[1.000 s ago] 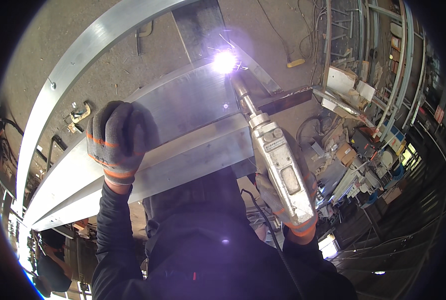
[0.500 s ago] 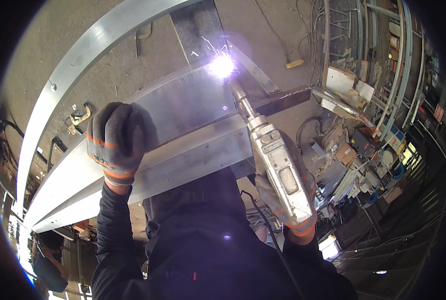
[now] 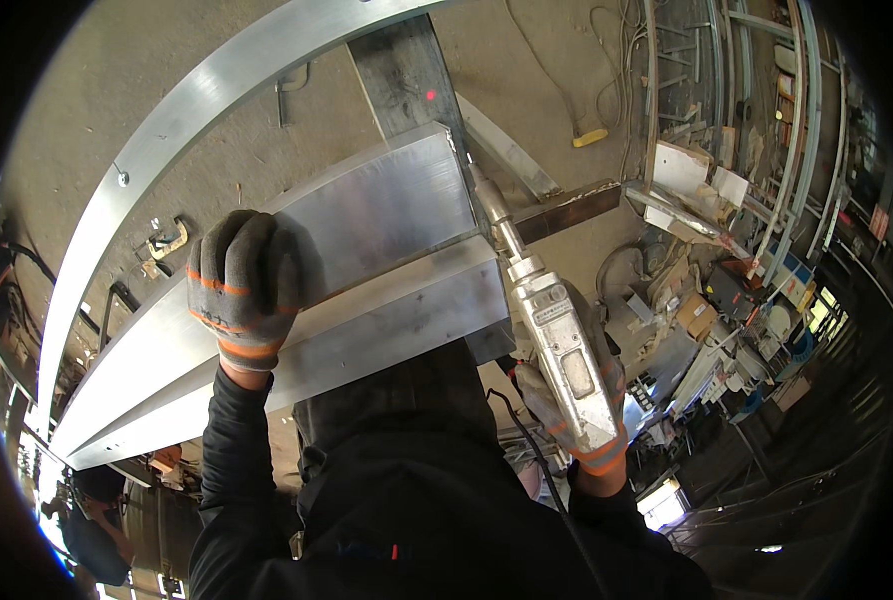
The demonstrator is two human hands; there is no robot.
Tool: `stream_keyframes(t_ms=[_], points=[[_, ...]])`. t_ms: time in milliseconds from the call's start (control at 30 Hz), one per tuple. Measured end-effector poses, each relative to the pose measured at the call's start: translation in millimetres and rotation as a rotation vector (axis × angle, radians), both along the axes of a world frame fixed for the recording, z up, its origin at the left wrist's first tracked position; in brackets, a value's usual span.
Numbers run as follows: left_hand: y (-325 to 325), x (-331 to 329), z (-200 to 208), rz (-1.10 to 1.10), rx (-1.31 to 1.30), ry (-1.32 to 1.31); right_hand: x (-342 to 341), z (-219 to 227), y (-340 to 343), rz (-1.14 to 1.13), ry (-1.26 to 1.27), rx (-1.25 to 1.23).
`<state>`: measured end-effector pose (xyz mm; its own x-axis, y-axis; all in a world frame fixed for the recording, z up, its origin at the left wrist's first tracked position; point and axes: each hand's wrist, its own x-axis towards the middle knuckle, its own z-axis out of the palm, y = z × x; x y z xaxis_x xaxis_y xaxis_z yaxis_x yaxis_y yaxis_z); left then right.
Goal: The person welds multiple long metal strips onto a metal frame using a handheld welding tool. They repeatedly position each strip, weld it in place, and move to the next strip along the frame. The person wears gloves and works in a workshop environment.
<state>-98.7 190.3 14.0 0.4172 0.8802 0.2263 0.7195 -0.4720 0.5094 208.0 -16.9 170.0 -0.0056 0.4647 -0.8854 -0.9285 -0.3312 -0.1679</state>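
My right hand (image 3: 539, 395), in a grey glove with orange stripes, is wrapped round a silver handheld laser welder (image 3: 557, 330). Its thin nozzle points away from me, just right of the end of a shiny metal beam (image 3: 397, 195). On that end edge a rough seam shows at the corner. A red dot of light lies on the dark flat steel bar (image 3: 392, 60) beyond the beam. My left hand (image 3: 242, 285), gloved alike, is closed over the beam's near left part, its fingertips hidden underneath. A second metal strip (image 3: 407, 310) runs along the near side.
A large curved metal band (image 3: 182, 105) arches round the far left. Steel bars (image 3: 567, 213) stick out to the right. A C-clamp (image 3: 170, 240) lies on the floor, with a yellow-handled tool (image 3: 589, 138) at the far right. Cluttered scrap and boxes (image 3: 697, 310) fill the right side.
The bright welding flash and sparks at the beam's far corner have gone out, and a red dot now shows beyond it. The welder's nozzle has shifted slightly right, off the corner.
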Motion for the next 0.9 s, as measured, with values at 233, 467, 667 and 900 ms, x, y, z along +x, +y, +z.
stream_keyframes(t_ms=[233,467,667,900], points=[[1,-1,-1,-0.007,0.006,-0.027,-20,-1,16,0.264,-0.373,-0.061],[0,-3,-2,-0.009,-0.012,-0.032,-20,-4,6,0.848,-0.794,0.091],[2,-5,-2,-0.018,-0.021,-0.037,-23,-17,8,0.227,-0.289,-0.075],[3,-7,-4,-0.023,-0.029,-0.035,-21,-8,11,0.799,-0.913,-0.001]])
